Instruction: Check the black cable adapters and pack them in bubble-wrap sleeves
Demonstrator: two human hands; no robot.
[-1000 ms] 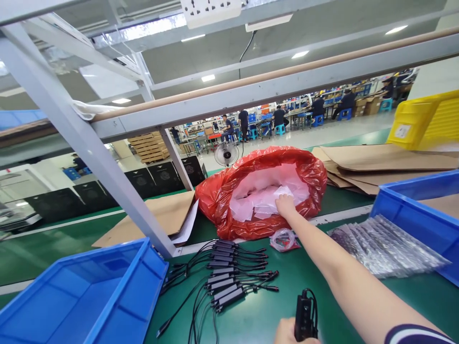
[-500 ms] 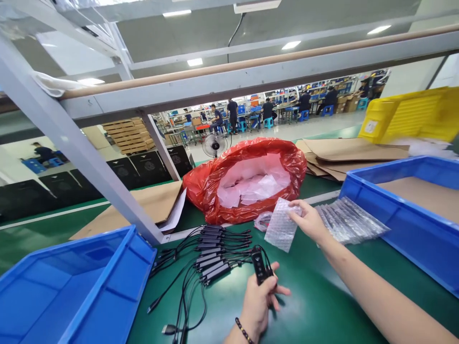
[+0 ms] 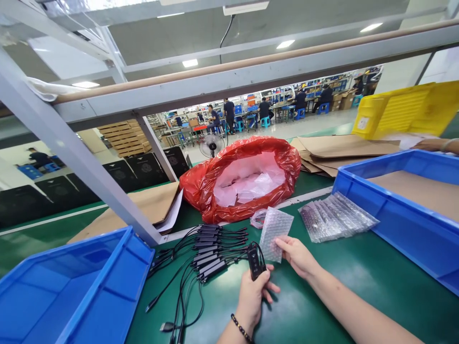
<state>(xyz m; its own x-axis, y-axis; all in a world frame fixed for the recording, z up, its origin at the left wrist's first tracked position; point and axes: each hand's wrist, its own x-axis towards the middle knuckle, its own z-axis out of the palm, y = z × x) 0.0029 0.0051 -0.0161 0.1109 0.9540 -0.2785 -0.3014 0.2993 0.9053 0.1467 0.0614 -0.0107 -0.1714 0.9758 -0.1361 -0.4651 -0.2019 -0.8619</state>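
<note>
My left hand (image 3: pixel 253 292) is closed around a small black controller with its cable wound on it (image 3: pixel 255 260), held upright above the green table. My right hand (image 3: pixel 297 256) pinches the lower edge of a clear bubble-wrap bag (image 3: pixel 275 231) right beside the controller. Just left of both hands lies a row of several more black controllers with cables (image 3: pixel 211 251). Behind them sits an open red plastic bag (image 3: pixel 211 191) with white bags inside.
A blue bin (image 3: pixel 82 291) stands at the near left, another blue bin (image 3: pixel 394 215) at the right. Filled bubble bags (image 3: pixel 335 220) lie fanned beside it. Cardboard sheets (image 3: pixel 340 148) and a yellow crate (image 3: pixel 405 112) are behind. A grey frame post (image 3: pixel 71 148) slants across. Another person's arm (image 3: pixel 439 145) shows far right.
My right hand left the red bag with a bubble-wrap bag and brought it down next to the controller. My left hand raised the controller toward the middle.
</note>
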